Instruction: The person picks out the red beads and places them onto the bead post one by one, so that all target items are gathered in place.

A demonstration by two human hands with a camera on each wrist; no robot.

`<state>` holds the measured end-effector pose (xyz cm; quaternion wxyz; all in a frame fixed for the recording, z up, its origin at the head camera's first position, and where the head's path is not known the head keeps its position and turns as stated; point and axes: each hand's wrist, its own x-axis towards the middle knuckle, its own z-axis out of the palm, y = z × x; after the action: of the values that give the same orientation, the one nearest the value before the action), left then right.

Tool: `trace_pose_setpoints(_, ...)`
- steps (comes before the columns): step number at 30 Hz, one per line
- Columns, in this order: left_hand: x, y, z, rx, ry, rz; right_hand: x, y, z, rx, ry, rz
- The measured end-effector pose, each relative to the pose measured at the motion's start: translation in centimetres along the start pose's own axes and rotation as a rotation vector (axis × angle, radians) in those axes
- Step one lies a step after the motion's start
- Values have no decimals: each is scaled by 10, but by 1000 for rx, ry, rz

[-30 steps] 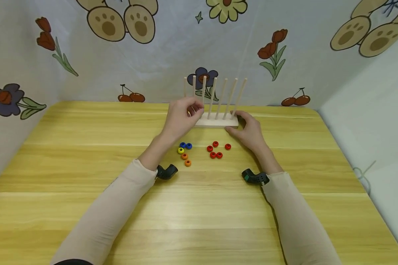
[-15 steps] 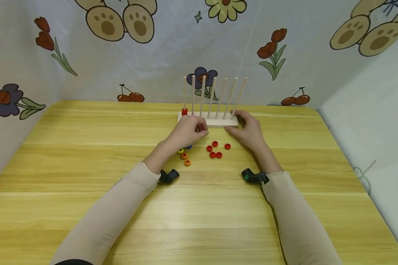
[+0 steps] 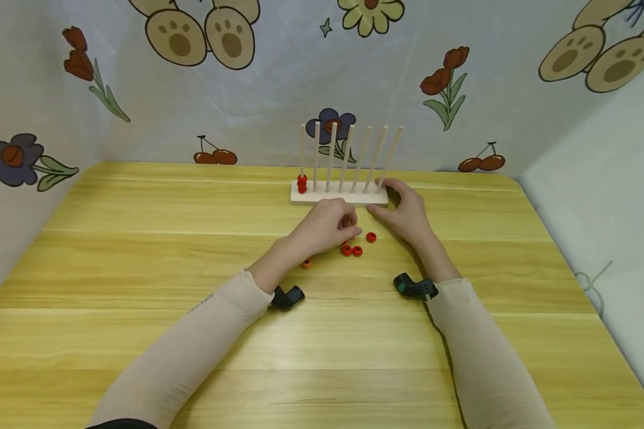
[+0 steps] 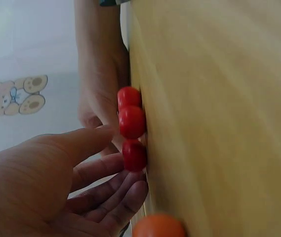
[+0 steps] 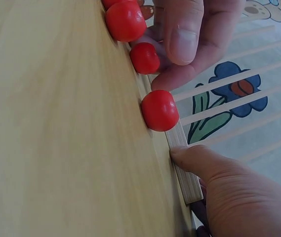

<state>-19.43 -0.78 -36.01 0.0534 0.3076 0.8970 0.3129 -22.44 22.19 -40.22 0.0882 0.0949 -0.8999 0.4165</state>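
Note:
A pale wooden peg rack (image 3: 322, 195) with several upright pegs stands at the back of the table. Red beads (image 3: 302, 184) are stacked on its leftmost peg. My right hand (image 3: 406, 211) grips the rack's right end, thumb against the front edge of the base. Loosely bent, the fingers of my left hand (image 3: 330, 227) hover over loose red beads on the table. In the left wrist view, its thumb and forefinger are parted, with the forefinger right at a red bead (image 4: 134, 155). Another red bead (image 5: 160, 110) lies nearer the rack in the right wrist view.
An orange bead (image 3: 306, 263) shows below my left wrist; the hand and forearm hide the other coloured beads. Behind the rack hangs a printed cloth (image 3: 279, 89), and a white wall (image 3: 606, 196) borders the table on the right.
My left hand has come down from the leftmost peg and moved right to the loose red beads, uncovering the stack on that peg. The right hand keeps its place on the rack.

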Motion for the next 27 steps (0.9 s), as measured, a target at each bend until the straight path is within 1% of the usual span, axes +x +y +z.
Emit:
trace_pose_setpoints(6, -1, 12, 7, 91, -37, 10, -1, 0, 0, -3, 0, 2)
trace_pose_setpoints(10, -1, 14, 9, 114, -51, 11, -1, -1, 0, -12, 0, 3)
trace_pose_setpoints(15, -1, 16, 10, 117, -49, 9, 0, 0, 0, -11, 0, 1)
trace_pose_setpoints(21, -2, 17, 10, 98, -42, 2, 0, -2, 0, -10, -3, 4)
trace_pose_setpoints(27, -1, 16, 10, 89, -34, 10, -1, -2, 0, -14, -4, 13)
